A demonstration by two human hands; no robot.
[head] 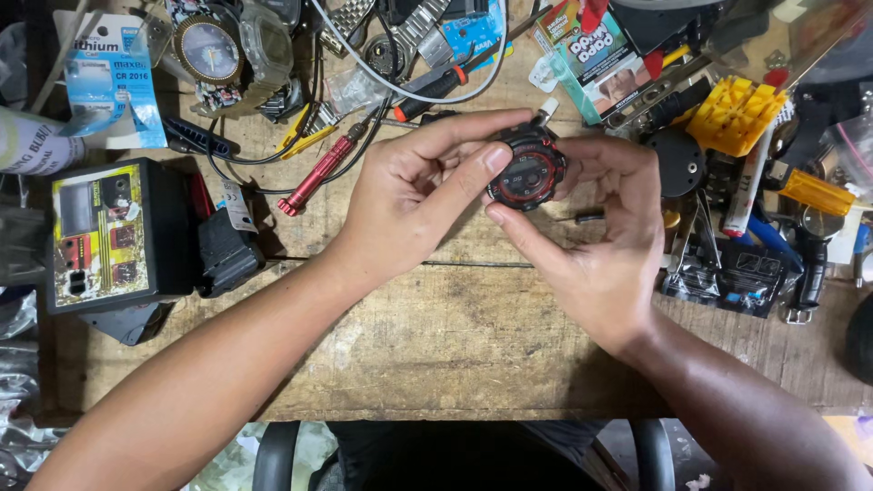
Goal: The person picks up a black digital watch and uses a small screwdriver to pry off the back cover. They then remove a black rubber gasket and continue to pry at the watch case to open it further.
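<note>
A black digital watch case with a red ring on its face (527, 173) is held above a worn wooden bench (455, 336). My left hand (414, 195) grips it from the left, thumb pressed on the face's edge and fingers curled over the top. My right hand (600, 236) supports it from the right and below, thumb along the lower rim. Both hands touch the watch, face toward me.
A red screwdriver (318, 173) lies left of the hands, a black-handled one (436, 86) behind. A black box (109, 232) sits at left, battery cards (114, 77) and watches (214, 50) at back left. A yellow plastic holder (737, 114) and tools crowd the right.
</note>
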